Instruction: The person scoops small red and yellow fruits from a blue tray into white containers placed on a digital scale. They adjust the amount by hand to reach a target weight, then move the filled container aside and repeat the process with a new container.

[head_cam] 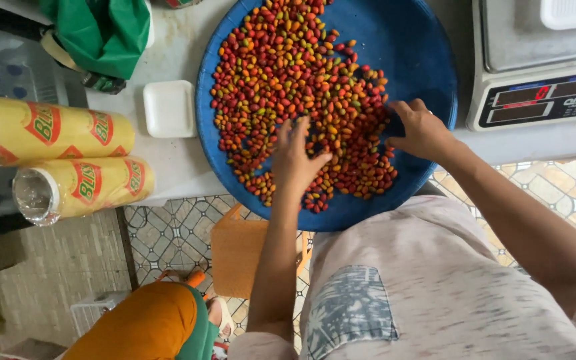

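Head view shows your left hand (296,155) lying flat on the heap of small red, orange and green fruits (288,73), fingers spread and pointing away from you, gripping nothing. Keep that palm light: pressing down would likely bruise the fruits or push them over the near edge. Your right hand (421,130) rests at the right side of the heap with its fingers curled inward among the fruits; whether it encloses any of them cannot be told from this angle. Sweep with the fingertips rather than the whole palm, so that single fruits separate and their colours show. The fruits lie in a broad layer on the round blue tray (421,47), densest toward the far left and thinner on the right, where bare blue surface is exposed. Work from the dense part toward that bare part. The tray sits on the white tabletop (168,167), and its near rim overhangs the tabletop edge just above your lap, so avoid loading weight on that rim. A small white square dish (169,109) stands just left of the tray, a digital scale (535,73) just right of it. Two yellow rolls of film (68,160) lie well to the left, and a green bag (105,30) lies beyond them.
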